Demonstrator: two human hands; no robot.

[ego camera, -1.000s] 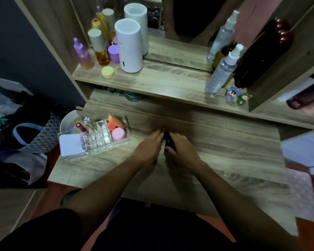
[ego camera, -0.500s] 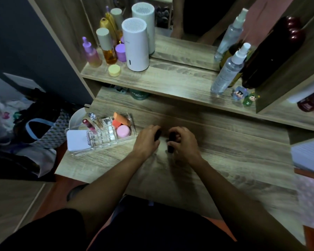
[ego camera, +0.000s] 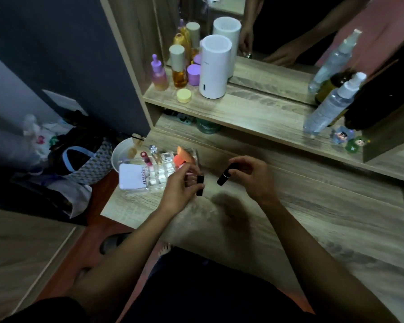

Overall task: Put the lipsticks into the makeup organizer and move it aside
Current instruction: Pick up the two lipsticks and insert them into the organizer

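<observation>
A clear makeup organizer (ego camera: 160, 180) stands at the desk's left end, holding a red-capped lipstick (ego camera: 145, 157), orange and pink sponges and a white compact (ego camera: 133, 176). My left hand (ego camera: 181, 186) is lifted just right of the organizer, its fingers closed on a black lipstick (ego camera: 200, 185) held upright. My right hand (ego camera: 251, 177) hovers a little further right, gripping a second black lipstick (ego camera: 226, 174) tilted down to the left. Both lipsticks are off the desk.
A raised shelf (ego camera: 254, 113) behind carries a white cylinder (ego camera: 214, 66), purple and amber bottles, spray bottles (ego camera: 329, 106) and small figurines (ego camera: 350, 139). A white bowl (ego camera: 124, 155) sits off the desk's left edge beside bags on the floor. A mirror stands behind.
Both hands rose from the desk, each taking one black lipstick, and drew apart. The left hand has moved left toward the organizer. The camera view shifted left.
</observation>
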